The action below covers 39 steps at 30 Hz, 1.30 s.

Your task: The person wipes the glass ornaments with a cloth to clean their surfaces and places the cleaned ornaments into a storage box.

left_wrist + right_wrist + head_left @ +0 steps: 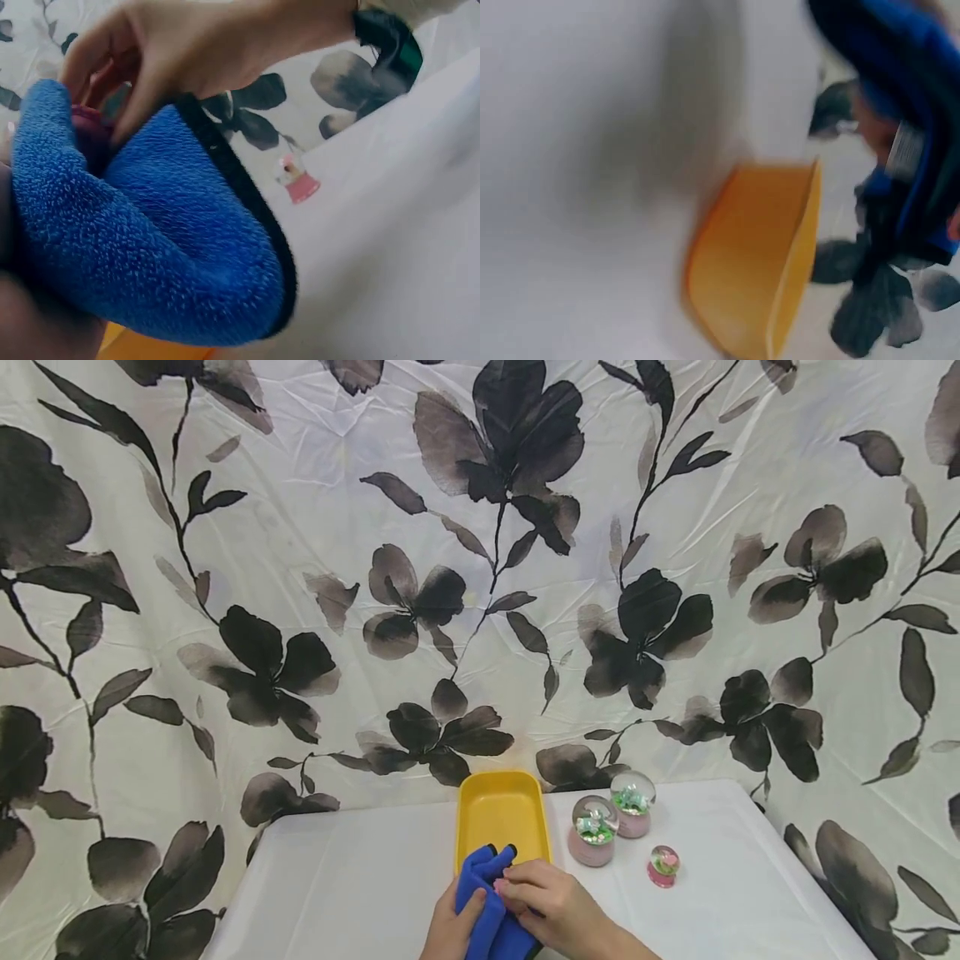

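Observation:
My left hand (452,917) grips a folded blue towel cloth (486,920) with a black edge, its thumb pressing on the front. Against the cloth, my right hand (561,902) pinches a small pink object (499,885) that looks like the base of a snow globe. In the left wrist view this pink base (91,129) shows between the right fingers and a fold of the cloth (127,232); the rest of it is hidden. The right wrist view is blurred and shows the cloth's dark edge at the upper right.
Just beyond the hands lies a yellow tray (501,781). To its right stand two larger snow globes (592,843) with pink bases, and a tiny snow globe (663,867) nearer. The white table (337,877) meets a floral curtain (525,652) behind.

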{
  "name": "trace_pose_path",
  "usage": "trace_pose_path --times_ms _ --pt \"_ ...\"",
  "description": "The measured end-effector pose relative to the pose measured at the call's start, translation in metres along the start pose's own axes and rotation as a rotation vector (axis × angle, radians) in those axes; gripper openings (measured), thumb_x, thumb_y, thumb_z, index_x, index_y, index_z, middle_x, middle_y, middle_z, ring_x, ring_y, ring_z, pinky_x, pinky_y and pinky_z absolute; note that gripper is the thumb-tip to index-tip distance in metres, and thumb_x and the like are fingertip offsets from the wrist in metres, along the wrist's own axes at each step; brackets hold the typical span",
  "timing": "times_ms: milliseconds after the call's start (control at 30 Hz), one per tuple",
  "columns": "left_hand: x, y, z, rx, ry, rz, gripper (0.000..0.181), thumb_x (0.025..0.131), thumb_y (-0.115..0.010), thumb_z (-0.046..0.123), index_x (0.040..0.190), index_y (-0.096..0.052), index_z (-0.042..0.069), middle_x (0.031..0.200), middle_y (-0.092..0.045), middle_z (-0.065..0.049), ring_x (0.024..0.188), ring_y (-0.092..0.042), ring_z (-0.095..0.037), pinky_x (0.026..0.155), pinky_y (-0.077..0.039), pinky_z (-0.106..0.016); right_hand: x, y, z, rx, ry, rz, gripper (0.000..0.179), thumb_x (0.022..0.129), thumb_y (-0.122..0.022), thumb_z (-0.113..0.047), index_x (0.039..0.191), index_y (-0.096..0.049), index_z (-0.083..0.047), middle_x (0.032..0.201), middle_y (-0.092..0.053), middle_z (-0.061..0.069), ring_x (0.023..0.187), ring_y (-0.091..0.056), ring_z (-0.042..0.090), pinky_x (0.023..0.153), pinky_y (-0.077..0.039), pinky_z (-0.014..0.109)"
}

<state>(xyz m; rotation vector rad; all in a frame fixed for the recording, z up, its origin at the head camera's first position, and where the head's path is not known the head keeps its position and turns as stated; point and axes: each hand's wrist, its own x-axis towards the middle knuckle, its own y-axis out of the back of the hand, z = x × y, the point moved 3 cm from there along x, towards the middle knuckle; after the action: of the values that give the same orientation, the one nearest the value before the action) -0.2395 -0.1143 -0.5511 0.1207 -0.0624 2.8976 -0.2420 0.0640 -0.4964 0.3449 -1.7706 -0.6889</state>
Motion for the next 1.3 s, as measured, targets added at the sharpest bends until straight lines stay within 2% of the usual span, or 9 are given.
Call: trace_pose_path --times_ms 67,167,333,467,633,800,1067,1200,1300 --pt "-0.001 0.002 -0.001 0.007 0.009 -0.010 0.056 0.103 -0.050 0.027 0.145 -0.034 -0.007 0.136 -0.051 -0.023 0.116 -0.057 -0.022 0.090 -0.049 -0.032 0.002 0.002 -0.003 -0.164 0.238 -0.052 0.020 0.093 -0.062 -0.002 0.111 -0.070 -0.003 0.112 -0.067 0.007 0.105 -0.063 0.019 0.090 -0.048 0.027" --pt "-0.002 0.004 -0.001 0.036 -0.007 -0.027 0.053 0.101 -0.054 0.022 0.141 -0.039 -0.010 0.131 -0.055 -0.024 0.110 -0.060 -0.017 0.088 -0.049 -0.028 0.004 0.004 -0.007 -0.365 0.489 -0.149 0.030 0.104 -0.042 -0.005 0.111 -0.071 -0.004 0.113 -0.068 0.008 0.107 -0.063 0.020 0.094 -0.045 0.027" --pt "-0.003 0.004 0.000 0.028 -0.005 -0.104 0.050 0.099 -0.056 0.021 0.139 -0.045 -0.007 0.126 -0.059 -0.021 0.106 -0.063 -0.016 0.086 -0.051 -0.027 0.003 0.006 -0.010 -0.460 0.600 -0.273 0.032 0.104 -0.041 -0.010 0.112 -0.072 -0.009 0.114 -0.068 0.004 0.110 -0.062 0.016 0.097 -0.042 0.025" --pt "-0.006 0.005 -0.002 0.051 -0.002 -0.139 0.048 0.100 -0.055 0.020 0.136 -0.046 -0.010 0.122 -0.061 -0.021 0.102 -0.063 -0.014 0.084 -0.050 -0.026 0.000 0.006 -0.003 -0.177 0.311 -0.311 0.023 0.090 -0.068 -0.008 0.113 -0.071 -0.007 0.111 -0.067 0.003 0.107 -0.061 0.012 0.094 -0.043 0.020" --pt "-0.008 0.004 -0.006 0.057 -0.024 -0.191 0.045 0.099 -0.053 0.016 0.132 -0.047 -0.014 0.115 -0.065 -0.013 0.097 -0.064 -0.013 0.082 -0.050 -0.026 -0.005 0.004 0.014 0.394 -0.334 -0.329 0.038 0.072 -0.084 -0.005 0.108 -0.072 -0.004 0.100 -0.067 -0.004 0.092 -0.064 0.005 0.076 -0.052 0.018" --pt "-0.005 0.002 -0.003 0.053 -0.094 -0.207 0.045 0.101 -0.048 0.014 0.133 -0.043 -0.017 0.117 -0.066 -0.006 0.101 -0.063 -0.011 0.084 -0.049 -0.026 -0.008 0.002 0.022 0.688 -0.835 -0.301 0.031 0.068 -0.085 -0.009 0.097 -0.075 -0.005 0.084 -0.070 -0.005 0.075 -0.068 0.013 0.065 -0.055 0.026" --pt "-0.012 0.001 -0.002 0.169 -0.224 0.096 0.037 0.095 -0.055 0.001 0.128 -0.051 -0.016 0.117 -0.065 -0.017 0.104 -0.062 -0.011 0.087 -0.049 -0.027 -0.027 -0.018 0.015 0.964 -1.164 -0.011 0.036 0.075 -0.083 -0.008 0.105 -0.069 0.005 0.093 -0.071 0.014 0.086 -0.069 0.024 0.074 -0.056 0.033" --pt "-0.012 -0.004 -0.004 0.144 -0.162 0.205 0.038 0.097 -0.057 0.009 0.131 -0.052 -0.008 0.120 -0.063 -0.020 0.104 -0.062 -0.013 0.085 -0.049 -0.028 -0.036 -0.029 0.014 0.996 -1.239 0.131 0.041 0.076 -0.081 -0.005 0.111 -0.065 0.009 0.096 -0.069 0.013 0.089 -0.068 0.023 0.076 -0.055 0.034" --pt "-0.011 -0.009 -0.007 0.116 -0.102 0.251 0.039 0.098 -0.059 0.015 0.130 -0.053 -0.005 0.119 -0.063 -0.018 0.103 -0.063 -0.017 0.084 -0.050 -0.029 -0.041 -0.034 0.011 0.891 -1.226 0.199 0.040 0.074 -0.081 -0.003 0.109 -0.066 0.008 0.094 -0.069 0.011 0.086 -0.068 0.021 0.075 -0.055 0.031"
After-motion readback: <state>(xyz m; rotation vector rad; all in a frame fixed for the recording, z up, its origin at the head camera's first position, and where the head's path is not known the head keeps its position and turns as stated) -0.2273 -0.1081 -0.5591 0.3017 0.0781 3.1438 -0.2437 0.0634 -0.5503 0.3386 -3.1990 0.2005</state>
